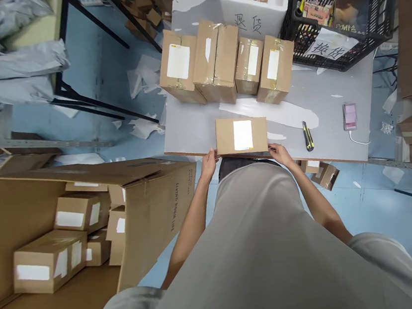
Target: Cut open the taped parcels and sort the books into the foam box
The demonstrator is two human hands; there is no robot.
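Observation:
A small cardboard box (225, 138) with a white label lies at the table's front edge, right before my body. My left hand (209, 164) is closed at its near left corner, thumb up. At the near right corner, my right hand (280, 154) grips it with the fingers partly under the edge. Behind it, a row of several taped cardboard boxes (216, 87) stands across the table. A yellow and black box cutter (308, 137) rests on the tabletop to the right of my right hand.
The grey table (188, 131) also bears a white foam bin (257, 18), a black plastic crate (375, 36) and a phone (350, 116) on a cable. A large open carton (157, 215) with several labelled boxes stands at left. Grey parcels (22, 62) fill a shelf beyond.

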